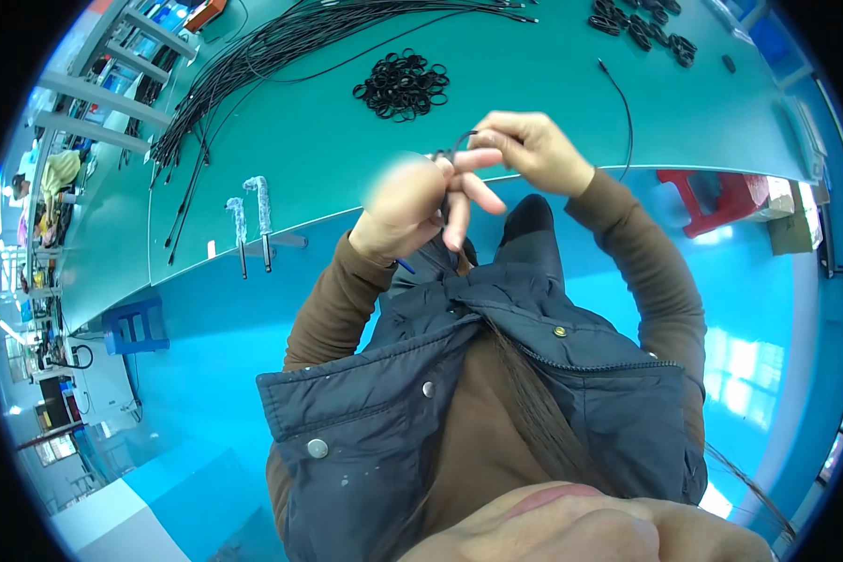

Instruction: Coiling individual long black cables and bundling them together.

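Note:
Over the front edge of the green table (534, 66), both my hands work close together on a thin black cable (461, 140). My left hand (412, 199), partly smeared by motion, is closed around part of it, with some fingers sticking out to the right. Just to its right, my right hand (539, 155) pinches the cable between thumb and fingers, and a short curve shows between the hands. How much cable lies inside my left hand is hidden. Beyond my hands sits a heap of small black rings (401, 86).
Long black cables (244, 70) spread over the table's far left. Coiled black bundles (642, 26) lie at the far right, with a single cable (623, 98) nearer. Two wrapped handled tools (262, 211) rest at the left edge. A red stool (698, 201) and boxes (796, 220) stand right.

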Tool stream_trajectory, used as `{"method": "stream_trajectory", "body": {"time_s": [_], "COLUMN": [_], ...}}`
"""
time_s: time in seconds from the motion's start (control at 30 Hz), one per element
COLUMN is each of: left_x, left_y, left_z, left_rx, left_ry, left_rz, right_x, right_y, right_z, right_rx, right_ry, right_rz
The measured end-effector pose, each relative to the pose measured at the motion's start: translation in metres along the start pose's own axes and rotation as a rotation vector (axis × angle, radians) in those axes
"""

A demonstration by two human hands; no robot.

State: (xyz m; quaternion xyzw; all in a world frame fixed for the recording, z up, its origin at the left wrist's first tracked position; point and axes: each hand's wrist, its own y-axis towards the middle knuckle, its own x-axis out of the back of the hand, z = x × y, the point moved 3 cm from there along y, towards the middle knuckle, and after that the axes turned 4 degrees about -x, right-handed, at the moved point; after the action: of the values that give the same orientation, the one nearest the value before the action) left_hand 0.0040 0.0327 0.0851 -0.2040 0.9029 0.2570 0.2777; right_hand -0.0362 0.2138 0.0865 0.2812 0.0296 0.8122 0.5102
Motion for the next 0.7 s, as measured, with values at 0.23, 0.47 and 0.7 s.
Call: {"method": "stream_trajectory", "body": {"time_s": [0.23,0.47,0.7], "left_x": [0.006,0.008,0.029], "left_y": [0.002,0.0,-0.014], "left_z": [-0.021,-0.033,-0.013], "left_rx": [-0.316,-0.488,-0.38], "left_ry": [-0.061,0.175,0.578], "left_rz": [-0.203,-0.509,-0.69], "right_x": [-0.031,-0.03,-0.017], "right_y": [-0.041,-0.051,-0.052], "right_z": [0.005,0.007,0.051], "right_rx": [-0.223,-0.095,0.149], "right_ry": [-0.047,-0.331,-0.644], "right_rz": [0.038,0.035,0.254]}}
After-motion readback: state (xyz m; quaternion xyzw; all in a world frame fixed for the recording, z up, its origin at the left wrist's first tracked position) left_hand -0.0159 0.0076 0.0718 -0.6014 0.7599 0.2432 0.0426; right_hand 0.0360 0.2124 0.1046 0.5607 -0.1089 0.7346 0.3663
